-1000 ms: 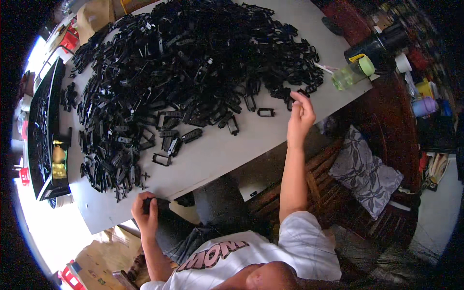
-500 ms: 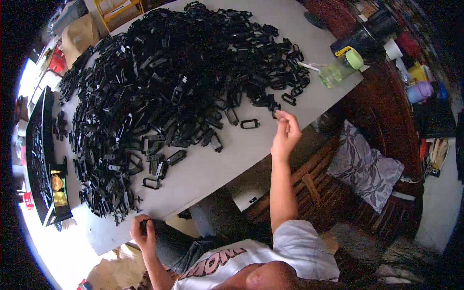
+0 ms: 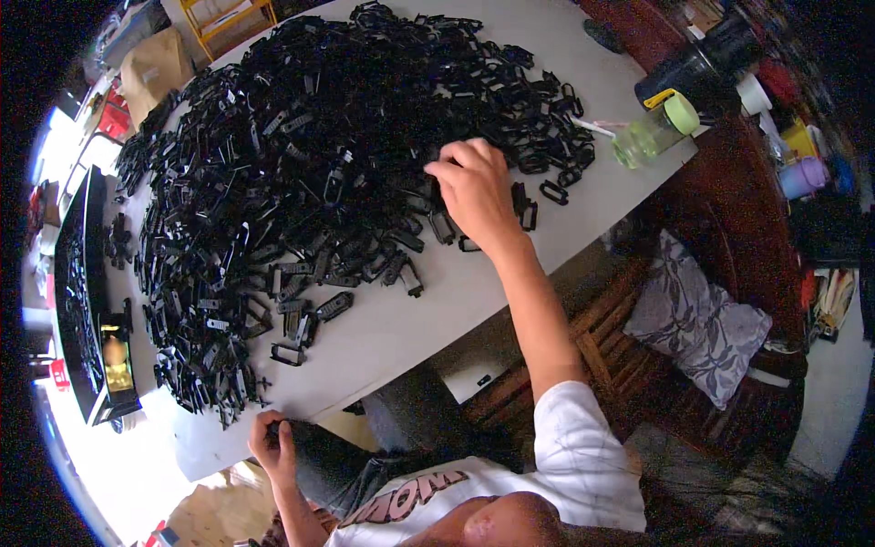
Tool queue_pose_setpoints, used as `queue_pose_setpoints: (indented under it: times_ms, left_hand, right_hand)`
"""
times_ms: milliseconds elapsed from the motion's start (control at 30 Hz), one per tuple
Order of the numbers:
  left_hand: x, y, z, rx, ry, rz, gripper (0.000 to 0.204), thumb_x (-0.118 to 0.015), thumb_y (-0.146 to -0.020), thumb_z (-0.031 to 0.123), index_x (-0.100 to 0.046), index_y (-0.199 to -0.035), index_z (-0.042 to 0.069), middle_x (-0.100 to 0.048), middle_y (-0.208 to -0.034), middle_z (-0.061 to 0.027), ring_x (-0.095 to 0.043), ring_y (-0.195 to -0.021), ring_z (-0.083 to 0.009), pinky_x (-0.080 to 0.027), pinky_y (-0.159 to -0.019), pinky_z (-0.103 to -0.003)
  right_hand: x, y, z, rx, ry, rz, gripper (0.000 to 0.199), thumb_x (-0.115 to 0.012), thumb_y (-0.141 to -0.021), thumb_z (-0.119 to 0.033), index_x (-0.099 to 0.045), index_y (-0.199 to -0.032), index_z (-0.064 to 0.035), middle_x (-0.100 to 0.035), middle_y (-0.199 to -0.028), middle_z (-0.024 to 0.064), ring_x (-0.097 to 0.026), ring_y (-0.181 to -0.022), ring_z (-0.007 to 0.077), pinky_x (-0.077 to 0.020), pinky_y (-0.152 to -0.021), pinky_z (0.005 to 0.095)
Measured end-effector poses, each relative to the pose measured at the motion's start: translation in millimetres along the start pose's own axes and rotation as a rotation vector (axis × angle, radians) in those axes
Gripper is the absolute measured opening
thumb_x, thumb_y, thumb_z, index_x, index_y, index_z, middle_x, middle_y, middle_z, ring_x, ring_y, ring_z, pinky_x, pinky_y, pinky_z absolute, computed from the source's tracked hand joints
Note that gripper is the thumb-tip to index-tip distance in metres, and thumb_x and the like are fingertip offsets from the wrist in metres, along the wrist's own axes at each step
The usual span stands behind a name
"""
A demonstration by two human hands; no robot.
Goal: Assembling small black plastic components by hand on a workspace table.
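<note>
Parts (image 3: 301,155) lie heaped, so a light pinch would suit the right hand (image 3: 478,196); whether it or the curled left hand (image 3: 274,443) grips any, I cannot tell.

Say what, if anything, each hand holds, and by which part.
Cannot tell: the left hand is curled, its inside too dark; the right hand, over black parts, hides any hold beneath.

A heap of small black plastic frames (image 3: 301,182) spreads across the flat white table (image 3: 369,337) toward its far edge. A translucent green cylindrical bottle (image 3: 643,141) is by the right corner; beyond the near edge, a grey leaf-patterned fabric cushion (image 3: 697,319).
</note>
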State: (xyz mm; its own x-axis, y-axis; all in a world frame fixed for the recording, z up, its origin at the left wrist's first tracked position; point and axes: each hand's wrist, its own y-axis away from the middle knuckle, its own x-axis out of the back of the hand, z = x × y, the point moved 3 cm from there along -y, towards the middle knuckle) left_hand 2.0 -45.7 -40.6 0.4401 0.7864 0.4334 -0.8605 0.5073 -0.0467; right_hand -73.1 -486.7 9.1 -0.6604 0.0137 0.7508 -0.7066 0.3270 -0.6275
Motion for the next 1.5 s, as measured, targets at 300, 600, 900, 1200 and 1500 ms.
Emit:
queue_pose_setpoints:
  times_ms: [300,600,900,1200,1500]
  left_hand:
    - [1,0,9,0.055,-0.066,-0.058,0.008,-0.058,-0.081,0.008,-0.054,-0.085,0.002,-0.054,-0.080,-0.0043,-0.048,-0.073,-0.0131,-0.041,-0.069,-0.025]
    - [-2,0,12,0.030,-0.093,-0.056,0.013,-0.058,-0.082,0.013,-0.054,-0.084,0.001,-0.054,-0.079,-0.0049,-0.048,-0.072,-0.0136,-0.041,-0.067,-0.026]
    - [-2,1,10,0.011,-0.076,-0.053,0.015,-0.058,-0.082,0.014,-0.052,-0.081,0.000,-0.052,-0.078,-0.0054,-0.046,-0.072,-0.0145,-0.040,-0.066,-0.026]
    - [-1,2,7,0.080,-0.089,-0.045,0.007,-0.056,-0.082,0.005,-0.053,-0.086,0.001,-0.052,-0.080,-0.0045,-0.048,-0.075,-0.0131,-0.041,-0.071,-0.026]
    - [-3,4,-5,0.017,-0.032,0.064,0.010,-0.057,-0.080,0.010,-0.055,-0.080,-0.001,-0.053,-0.070,-0.0062,-0.047,-0.064,-0.0145,-0.038,-0.059,-0.026]
  right_hand:
    - [-15,-22,22,0.044,0.171,-0.090,0.015,-0.071,-0.066,-0.010,-0.064,-0.079,-0.0125,-0.055,-0.090,0.0015,-0.048,-0.090,0.0224,-0.0391,-0.076,0.0374]
    - [6,-20,46,-0.135,0.010,0.016,0.008,-0.069,-0.071,-0.010,-0.065,-0.078,-0.0088,-0.059,-0.086,0.0047,-0.053,-0.087,0.0251,-0.0424,-0.077,0.0363]
    - [67,41,77,-0.462,-0.153,0.435,0.009,-0.058,-0.084,-0.007,-0.064,-0.088,-0.0003,-0.061,-0.086,0.0065,-0.057,-0.078,0.0151,-0.0438,-0.072,0.0257]
    - [41,42,18,-0.285,-0.190,0.288,0.010,-0.059,-0.078,-0.001,-0.064,-0.087,-0.0012,-0.061,-0.091,0.0101,-0.056,-0.089,0.0260,-0.0439,-0.080,0.0337]
    - [34,57,-3,-0.279,-0.051,0.349,0.015,-0.058,-0.075,0.001,-0.063,-0.088,-0.0029,-0.058,-0.094,0.0091,-0.054,-0.090,0.0271,-0.0430,-0.078,0.0362]
